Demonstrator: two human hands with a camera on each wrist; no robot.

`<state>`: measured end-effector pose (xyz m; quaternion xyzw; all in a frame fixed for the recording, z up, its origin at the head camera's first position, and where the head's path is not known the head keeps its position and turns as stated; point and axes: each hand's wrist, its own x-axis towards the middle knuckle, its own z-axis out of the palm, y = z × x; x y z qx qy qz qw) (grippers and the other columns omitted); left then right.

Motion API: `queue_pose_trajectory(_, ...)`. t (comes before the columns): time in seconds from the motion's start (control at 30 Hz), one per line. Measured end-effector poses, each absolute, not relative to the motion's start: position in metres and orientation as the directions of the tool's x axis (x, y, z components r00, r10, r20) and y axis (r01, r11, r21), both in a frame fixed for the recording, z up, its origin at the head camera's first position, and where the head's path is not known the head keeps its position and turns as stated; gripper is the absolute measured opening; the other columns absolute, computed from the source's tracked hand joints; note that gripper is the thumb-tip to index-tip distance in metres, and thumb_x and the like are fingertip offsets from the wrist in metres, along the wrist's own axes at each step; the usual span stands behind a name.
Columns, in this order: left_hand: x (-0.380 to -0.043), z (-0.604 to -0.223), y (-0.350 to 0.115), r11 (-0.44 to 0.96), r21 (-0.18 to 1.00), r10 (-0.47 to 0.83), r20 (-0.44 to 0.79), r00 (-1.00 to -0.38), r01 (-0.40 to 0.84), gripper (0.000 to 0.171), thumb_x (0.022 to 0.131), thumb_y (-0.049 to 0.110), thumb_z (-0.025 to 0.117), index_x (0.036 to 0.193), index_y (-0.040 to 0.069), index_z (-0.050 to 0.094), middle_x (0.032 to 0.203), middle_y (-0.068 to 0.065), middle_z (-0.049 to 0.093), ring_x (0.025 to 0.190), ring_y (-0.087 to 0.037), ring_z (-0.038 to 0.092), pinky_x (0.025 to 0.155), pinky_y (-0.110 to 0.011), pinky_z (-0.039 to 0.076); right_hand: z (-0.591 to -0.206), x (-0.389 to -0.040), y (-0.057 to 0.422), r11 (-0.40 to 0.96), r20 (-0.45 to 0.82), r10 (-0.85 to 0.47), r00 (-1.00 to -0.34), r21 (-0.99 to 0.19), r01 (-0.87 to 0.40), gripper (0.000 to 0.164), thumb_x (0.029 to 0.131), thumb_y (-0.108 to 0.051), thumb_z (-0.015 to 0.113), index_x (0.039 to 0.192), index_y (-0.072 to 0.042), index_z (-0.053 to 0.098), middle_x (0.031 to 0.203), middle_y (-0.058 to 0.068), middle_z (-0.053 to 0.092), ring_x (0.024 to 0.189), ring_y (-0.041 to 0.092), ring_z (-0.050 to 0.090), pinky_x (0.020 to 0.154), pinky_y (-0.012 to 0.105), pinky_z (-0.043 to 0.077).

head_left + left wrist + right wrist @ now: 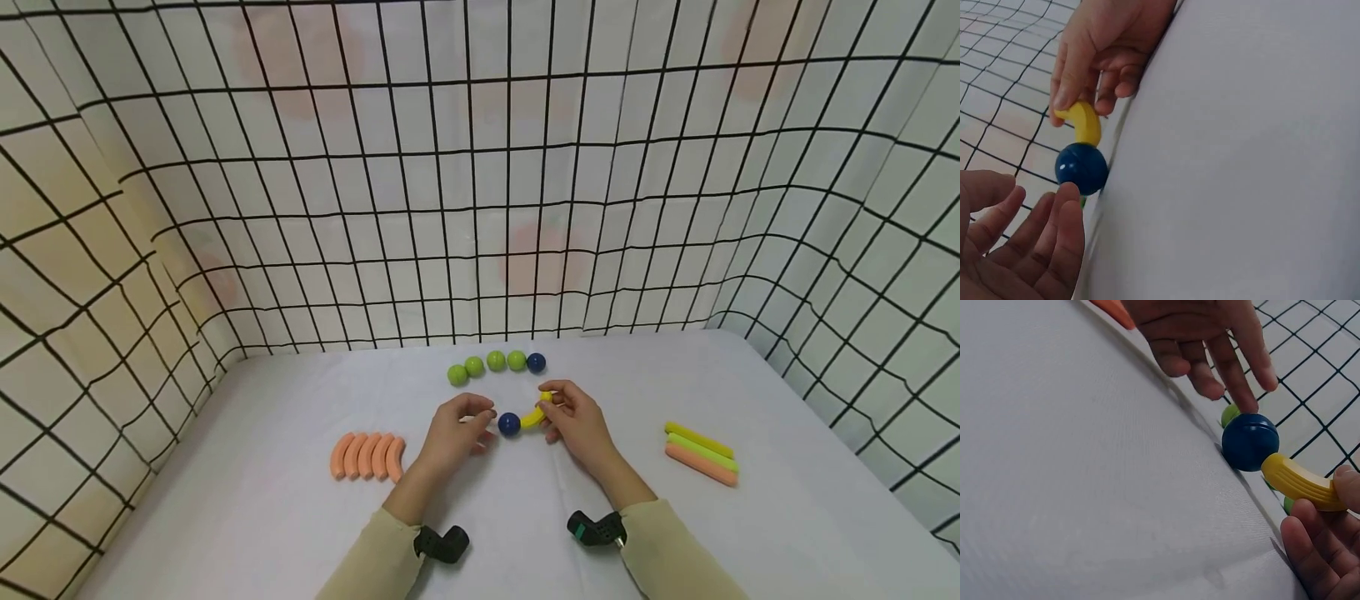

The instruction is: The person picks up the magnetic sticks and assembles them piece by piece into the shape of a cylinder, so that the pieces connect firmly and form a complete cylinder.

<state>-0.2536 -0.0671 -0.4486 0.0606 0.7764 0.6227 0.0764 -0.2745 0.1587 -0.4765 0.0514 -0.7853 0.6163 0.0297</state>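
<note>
My right hand [583, 423] pinches one end of a curved yellow piece [533, 418] between thumb and fingers. The right wrist view shows lengthwise ridges on this yellow piece [1300, 481]. Its other end meets a dark blue ball [509, 424], which has a groove around it in the right wrist view. To the left of the ball is my left hand [452, 429], fingers loosely bent and gripping nothing. One of its fingertips overlaps the ball's edge in the left wrist view.
Behind my hands, several green balls [496, 361] form a row, with a second blue ball [536, 362] at its right end. Several curved orange pieces [365, 456] lie at left. Yellow, green and orange straight sticks [701, 454] lie at right. Black netting [510, 208] surrounds the white table [247, 517].
</note>
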Motion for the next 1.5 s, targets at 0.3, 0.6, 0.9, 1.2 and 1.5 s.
queue_pose_trajectory(0.3, -0.246, -0.434, -0.089, 0.163, 0.985, 0.098, 0.035, -0.995, 0.051, 0.027, 0.099, 0.01, 0.057, 0.123, -0.001, 0.06, 0.116, -0.023, 0.068, 0.078, -0.019, 0.072, 0.063, -0.029, 0.059, -0.475, -0.276, 0.156, 0.245, 0.097, -0.034, -0.995, -0.964, -0.102, 0.029, 0.098, -0.007, 0.061, 0.127, -0.006, 0.059, 0.102, 0.015, 0.062, 0.061, 0.015, 0.062, 0.054, 0.027, 0.056)
queue_pose_trajectory(0.6, -0.229, -0.417, -0.126, 0.189, 0.979, 0.035, 0.07, -0.997, 0.076, 0.02, 0.098, 0.011, 0.061, 0.117, 0.007, 0.064, 0.117, -0.022, 0.068, 0.081, -0.019, 0.07, 0.067, -0.029, 0.057, -0.474, -0.275, 0.158, 0.258, 0.094, -0.033, -0.995, -0.961, -0.099, 0.029, 0.099, -0.008, 0.061, 0.127, -0.006, 0.059, 0.101, 0.015, 0.062, 0.061, 0.017, 0.062, 0.054, 0.027, 0.057)
queue_pose_trajectory(0.9, -0.222, -0.4, -0.174, 0.335, 0.938, -0.015, 0.105, -0.994, 0.094, 0.024, 0.098, 0.017, 0.064, 0.121, 0.012, 0.063, 0.123, -0.015, 0.066, 0.09, -0.017, 0.068, 0.074, -0.033, 0.058, -0.476, -0.276, 0.158, 0.238, 0.094, -0.041, -0.995, -0.966, -0.1, 0.029, 0.098, -0.009, 0.061, 0.127, -0.006, 0.059, 0.1, 0.014, 0.061, 0.061, 0.017, 0.062, 0.055, 0.028, 0.057)
queue_pose_trajectory(1.2, -0.217, -0.4, -0.219, 0.428, 0.901, -0.087, 0.118, -0.989, 0.07, 0.031, 0.098, 0.016, 0.064, 0.127, 0.007, 0.059, 0.129, -0.019, 0.063, 0.096, -0.014, 0.067, 0.077, -0.033, 0.06, -0.475, -0.274, 0.158, 0.241, 0.089, -0.042, -0.995, -0.966, -0.096, 0.03, 0.099, -0.009, 0.061, 0.128, -0.007, 0.059, 0.1, 0.014, 0.06, 0.062, 0.017, 0.062, 0.055, 0.028, 0.057)
queue_pose_trajectory(1.5, -0.216, -0.412, -0.235, 0.493, 0.87, -0.148, 0.049, -0.988, -0.031, 0.039, 0.098, 0.017, 0.063, 0.133, 0.003, 0.056, 0.133, -0.017, 0.06, 0.109, -0.024, 0.061, 0.077, -0.022, 0.055, -0.473, -0.274, 0.158, 0.237, 0.09, -0.042, -0.995, -0.967, -0.097, 0.03, 0.099, -0.007, 0.06, 0.129, -0.004, 0.058, 0.1, 0.015, 0.06, 0.061, 0.016, 0.062, 0.055, 0.028, 0.057)
